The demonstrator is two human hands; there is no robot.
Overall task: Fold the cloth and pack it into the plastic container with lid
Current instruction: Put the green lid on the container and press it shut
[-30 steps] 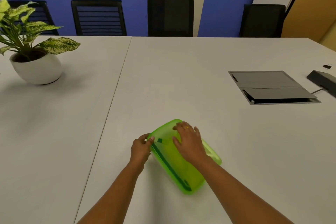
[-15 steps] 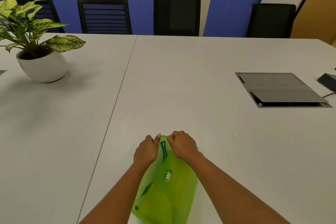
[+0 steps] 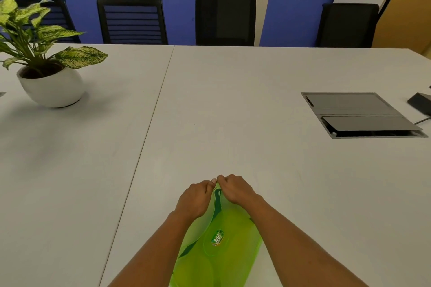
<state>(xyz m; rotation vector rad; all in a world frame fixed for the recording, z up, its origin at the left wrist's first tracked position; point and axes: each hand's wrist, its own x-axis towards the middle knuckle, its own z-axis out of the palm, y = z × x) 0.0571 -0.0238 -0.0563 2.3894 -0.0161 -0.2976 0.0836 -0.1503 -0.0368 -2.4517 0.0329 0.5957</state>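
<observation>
Since a second ago you have swung the green container (image 3: 219, 249) round from lying slantwise across the table (image 3: 233, 105) to pointing straight away from you, its near end now running off the bottom edge of the view between your forearms. Your left hand (image 3: 194, 200) and right hand (image 3: 235, 190) have come together at its far tip, knuckles almost touching, both curled closed and pinching the container's far edge from either side; half a second back they sat in nearly the same spot. Through the translucent plastic you can see dark green strips near your fingers and along the left side, but whether that is the cloth or part of the container, the view does not show. A small oval label (image 3: 218, 239) sits on the top face. Well apart from your hands, a potted plant (image 3: 46, 65) stands at the far left, a grey cable hatch (image 3: 361, 114) lies to the right, and black chairs (image 3: 225, 16) line the far side.
</observation>
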